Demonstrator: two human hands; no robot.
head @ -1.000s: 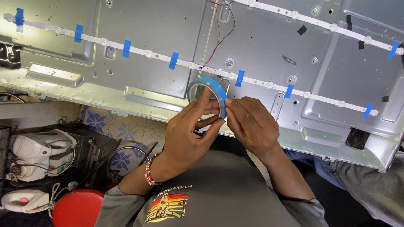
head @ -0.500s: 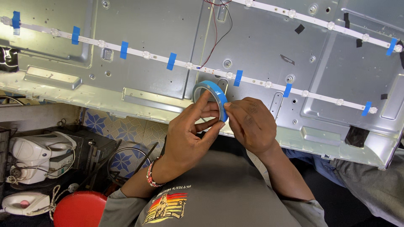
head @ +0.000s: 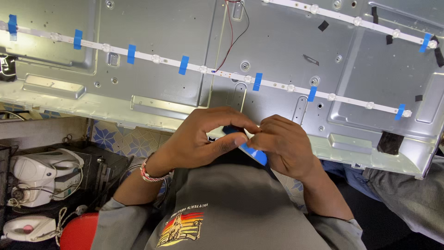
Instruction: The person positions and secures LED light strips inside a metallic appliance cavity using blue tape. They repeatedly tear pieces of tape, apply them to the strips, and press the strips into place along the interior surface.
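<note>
Both hands are meeting close to the chest over a roll of blue tape (head: 249, 150), which is mostly hidden between them; the left hand (head: 203, 139) is curling its fingers round the roll in a closed grip, thumb pressing toward the forefinger at the roll's near edge; the right hand (head: 282, 146) is closing its grip on the other side, fingertips pinching where the two hands are touching, with a blue strip showing just beneath them; a beaded bracelet (head: 150, 171) is sitting on the left wrist. Just beyond the hands a large grey metal panel (head: 162, 41) is lying flat; a long white light strip (head: 222, 74) is running across it, fastened by short pieces of blue tape; a second strip (head: 356, 21) is crossing the upper right corner; thin red and black wires (head: 233, 39) are trailing down to the nearer strip. At lower left, below the panel, a white iron (head: 27, 228) and a red round object (head: 78, 231) are resting.
</note>
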